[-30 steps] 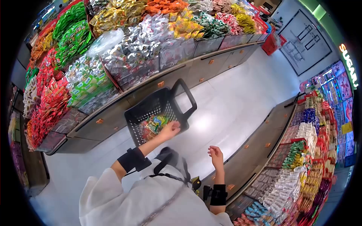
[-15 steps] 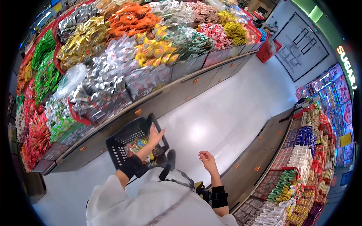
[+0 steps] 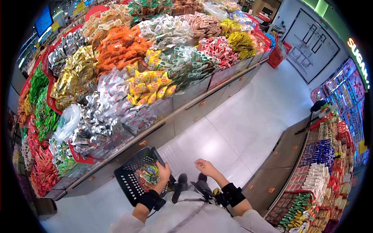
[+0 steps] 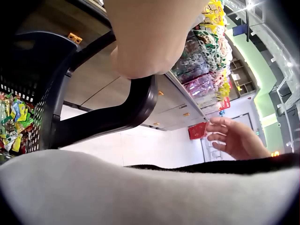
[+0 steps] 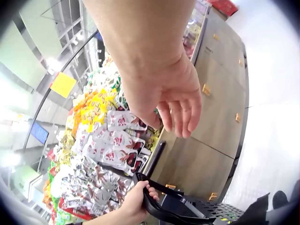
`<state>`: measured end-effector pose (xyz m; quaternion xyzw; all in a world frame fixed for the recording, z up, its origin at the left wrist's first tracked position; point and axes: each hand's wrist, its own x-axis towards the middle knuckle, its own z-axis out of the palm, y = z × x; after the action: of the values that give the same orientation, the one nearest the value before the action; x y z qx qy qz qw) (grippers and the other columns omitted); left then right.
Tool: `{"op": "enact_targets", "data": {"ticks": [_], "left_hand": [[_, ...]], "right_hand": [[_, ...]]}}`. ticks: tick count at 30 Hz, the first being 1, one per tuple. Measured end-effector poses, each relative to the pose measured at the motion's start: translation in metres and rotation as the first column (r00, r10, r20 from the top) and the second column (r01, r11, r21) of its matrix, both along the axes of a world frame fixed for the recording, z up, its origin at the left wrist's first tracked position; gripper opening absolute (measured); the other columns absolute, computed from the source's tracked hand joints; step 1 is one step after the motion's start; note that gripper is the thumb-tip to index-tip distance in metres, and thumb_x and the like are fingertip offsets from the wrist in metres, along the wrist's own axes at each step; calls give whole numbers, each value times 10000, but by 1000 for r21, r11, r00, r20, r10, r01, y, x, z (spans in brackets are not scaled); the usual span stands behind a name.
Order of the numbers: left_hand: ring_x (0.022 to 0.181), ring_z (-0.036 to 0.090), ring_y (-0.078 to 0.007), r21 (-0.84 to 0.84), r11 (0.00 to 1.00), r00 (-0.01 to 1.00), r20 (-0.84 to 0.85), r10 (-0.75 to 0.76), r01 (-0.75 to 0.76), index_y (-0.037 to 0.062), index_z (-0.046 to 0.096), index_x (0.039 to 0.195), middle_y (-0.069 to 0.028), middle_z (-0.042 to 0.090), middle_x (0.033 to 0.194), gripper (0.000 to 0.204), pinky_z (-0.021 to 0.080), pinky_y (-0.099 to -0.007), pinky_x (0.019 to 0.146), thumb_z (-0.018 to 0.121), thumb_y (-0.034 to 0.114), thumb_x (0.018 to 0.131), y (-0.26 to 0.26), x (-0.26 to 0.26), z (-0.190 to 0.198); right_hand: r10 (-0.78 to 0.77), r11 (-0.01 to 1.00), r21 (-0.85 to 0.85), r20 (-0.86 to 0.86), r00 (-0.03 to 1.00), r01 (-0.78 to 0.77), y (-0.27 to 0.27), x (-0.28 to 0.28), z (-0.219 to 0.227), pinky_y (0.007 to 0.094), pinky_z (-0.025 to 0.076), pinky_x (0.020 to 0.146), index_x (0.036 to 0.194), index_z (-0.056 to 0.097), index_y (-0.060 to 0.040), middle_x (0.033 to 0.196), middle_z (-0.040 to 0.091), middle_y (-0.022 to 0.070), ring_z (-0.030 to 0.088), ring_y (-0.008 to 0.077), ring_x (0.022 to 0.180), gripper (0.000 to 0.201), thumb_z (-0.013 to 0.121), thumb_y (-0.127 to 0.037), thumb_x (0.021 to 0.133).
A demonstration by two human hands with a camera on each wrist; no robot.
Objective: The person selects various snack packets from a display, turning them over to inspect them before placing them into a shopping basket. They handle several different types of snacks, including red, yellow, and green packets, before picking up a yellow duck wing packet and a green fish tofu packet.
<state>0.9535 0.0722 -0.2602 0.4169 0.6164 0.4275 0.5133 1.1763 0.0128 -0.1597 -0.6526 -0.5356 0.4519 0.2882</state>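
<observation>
A black shopping basket (image 3: 123, 171), with perforated sides, is at my left, beside the snack display. My left hand (image 3: 164, 174) grips its handle (image 4: 108, 115); the right wrist view shows the fingers of the left hand (image 5: 135, 199) curled round the bar. Small colourful wrapped packets (image 3: 147, 176) lie in the bottom of the basket. In front of my body, the right hand (image 3: 206, 168) hangs in the air with its fingers loosely bent and nothing in them. Seen from the right wrist, the right hand (image 5: 173, 101) is apart from the basket handle.
A long display counter (image 3: 186, 120) heaped with bagged snacks runs along the left. On the right, a second counter (image 3: 278, 163) holds rows of wrapped sweets. White floor (image 3: 211, 145) lies between them. Red baskets (image 3: 276, 58) stand at the far end near a door (image 3: 309, 42).
My left hand has moved from above the packets onto the basket handle and now grips it. The right hand has come inward toward my middle. The head view has shifted along the left display.
</observation>
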Motion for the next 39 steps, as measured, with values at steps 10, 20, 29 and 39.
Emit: {"op": "enact_targets", "data": {"ticks": [10, 20, 29, 39], "left_hand": [[401, 485, -170, -14, 999, 991, -127, -32, 30, 23, 250, 1195, -100, 489, 625, 432, 451, -307, 365, 467, 97, 830, 1, 14, -3], [403, 520, -164, -118, 990, 976, -211, 51, -78, 22, 426, 1108, -94, 544, 589, 346, 426, -291, 380, 531, 187, 823, -37, 46, -12], [633, 592, -291, -124, 948, 858, -473, 202, -292, -39, 589, 829, -195, 589, 653, 307, 455, -366, 650, 619, 246, 720, -86, 100, 13], [672, 606, -356, -274, 867, 732, -667, 141, -417, -25, 617, 801, -220, 598, 672, 385, 467, -399, 621, 625, 344, 692, -107, 117, 7]], "right_hand": [[659, 609, 232, 385, 647, -758, 114, -56, -32, 364, 425, 827, 1094, 502, -74, 1103, 496, 101, 476, 277, 1046, 441, 615, -101, 668], [671, 148, 264, 681, 293, -953, 131, -61, -52, 458, 241, 1030, 1099, 496, -88, 1281, 423, 81, 293, 273, 1261, 443, 598, -163, 675], [598, -204, 192, 801, 33, -960, 146, -42, -61, 386, 291, 974, 916, 519, -129, 945, 523, 18, 466, 200, 1017, 376, 663, -187, 573], [659, -272, -204, 672, -337, -940, 129, -69, -104, 353, 478, 703, 826, 631, -82, 842, 623, 93, 588, 268, 845, 275, 655, -166, 565]]}}
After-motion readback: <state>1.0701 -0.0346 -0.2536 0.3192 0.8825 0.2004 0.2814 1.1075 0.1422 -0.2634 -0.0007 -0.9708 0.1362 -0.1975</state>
